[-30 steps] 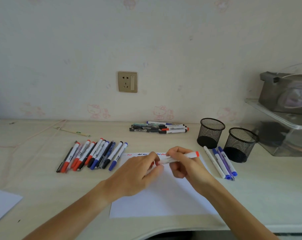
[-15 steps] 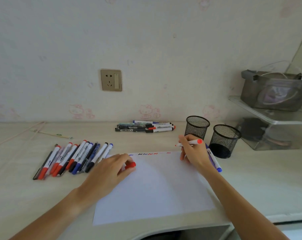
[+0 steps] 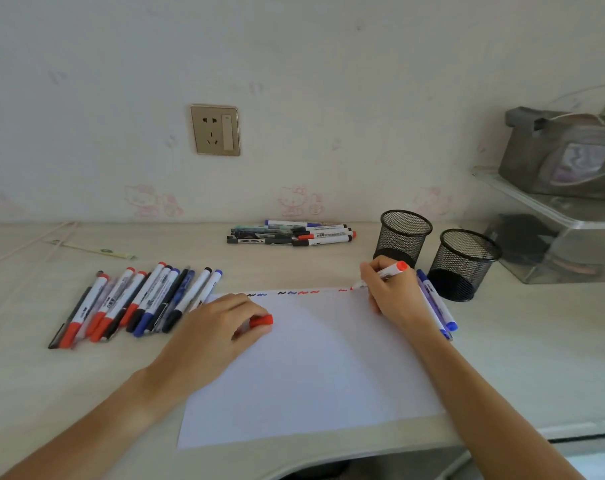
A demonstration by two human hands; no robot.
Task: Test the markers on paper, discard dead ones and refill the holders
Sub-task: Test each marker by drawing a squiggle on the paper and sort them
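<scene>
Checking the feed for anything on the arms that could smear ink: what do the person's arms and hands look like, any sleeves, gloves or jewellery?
Both forearms are bare, with no sleeves in view. The left hand and right hand wear no gloves; no rings, watch or bracelets are visible.

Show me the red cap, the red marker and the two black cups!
red cap (image 3: 261, 321), head view, its side by the left hand's fingertips.
red marker (image 3: 391, 270), head view, white barrel.
black cups (image 3: 405, 233), head view, left cup's mesh wall.
</scene>
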